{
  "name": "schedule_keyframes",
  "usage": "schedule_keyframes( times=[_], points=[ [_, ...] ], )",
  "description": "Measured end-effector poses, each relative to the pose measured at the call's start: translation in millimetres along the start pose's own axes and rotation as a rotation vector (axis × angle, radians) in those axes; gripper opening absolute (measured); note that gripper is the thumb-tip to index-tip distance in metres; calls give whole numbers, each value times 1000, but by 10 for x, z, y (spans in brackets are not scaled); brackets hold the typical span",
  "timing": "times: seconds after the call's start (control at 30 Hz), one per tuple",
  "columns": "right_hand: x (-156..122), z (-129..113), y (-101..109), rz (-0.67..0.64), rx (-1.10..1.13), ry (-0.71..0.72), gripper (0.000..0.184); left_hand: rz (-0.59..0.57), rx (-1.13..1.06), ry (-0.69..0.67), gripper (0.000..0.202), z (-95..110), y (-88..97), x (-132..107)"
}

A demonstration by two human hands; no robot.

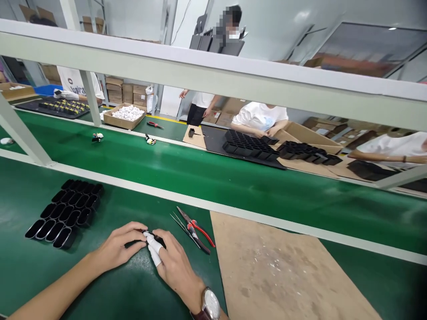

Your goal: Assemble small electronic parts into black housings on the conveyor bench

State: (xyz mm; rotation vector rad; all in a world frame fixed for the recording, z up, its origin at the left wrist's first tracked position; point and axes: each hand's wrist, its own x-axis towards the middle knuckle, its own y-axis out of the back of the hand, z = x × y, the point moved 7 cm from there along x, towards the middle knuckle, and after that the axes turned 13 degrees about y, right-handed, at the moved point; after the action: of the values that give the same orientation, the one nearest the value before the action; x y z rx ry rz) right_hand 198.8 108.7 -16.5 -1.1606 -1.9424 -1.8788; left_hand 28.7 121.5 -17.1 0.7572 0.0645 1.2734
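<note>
My left hand [122,245] and my right hand [173,264] meet low on the green bench, fingers closed together around a small black plastic part [150,234]. White finger cots cover two fingers of the right hand, and a watch sits on that wrist. To the left lies a block of several empty black plastic shells [66,211] in rows. Red-handled pliers [196,229] lie just right of my hands.
A brown board [283,271] covers the bench at right. A green conveyor belt [213,173] runs across beyond a white rail. A grey frame beam [213,66] crosses overhead. Across the belt, other people work at black trays [253,146], and a box of white parts [125,114] stands nearby.
</note>
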Motion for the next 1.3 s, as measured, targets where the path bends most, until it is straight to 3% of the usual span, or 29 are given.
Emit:
schedule_keyframes(
  times=[0.23, 0.37, 0.5, 0.67, 0.8, 0.97, 1.1, 1.3],
  points=[
    [62, 103, 159, 36, -33, -44, 38, -32, 51, -44, 18, 21, -29, 12],
    [-4, 412, 342, 9, -404, -233, 35, -69, 68, 32, 11, -71, -86, -15],
    [-117, 570, 275, -153, -605, -276, 38, -108, 93, 140, 5, -183, -156, -37],
    [-164, 558, 188, -190, -657, -273, 49, -138, 118, 243, 19, -246, -168, -59],
    [-103, 473, 202, -186, -544, -227, 34, -90, 144, 334, 47, -301, -135, -81],
    [11, 227, 280, -47, -225, -112, 28, 7, 128, 246, 53, -233, -96, -63],
    [44, 89, 279, -53, -225, -23, 29, 59, 126, 181, 51, -150, -52, -34],
    [56, 103, 281, -62, -284, -20, 30, 57, 154, 182, 51, -110, -50, -20]
  ],
)
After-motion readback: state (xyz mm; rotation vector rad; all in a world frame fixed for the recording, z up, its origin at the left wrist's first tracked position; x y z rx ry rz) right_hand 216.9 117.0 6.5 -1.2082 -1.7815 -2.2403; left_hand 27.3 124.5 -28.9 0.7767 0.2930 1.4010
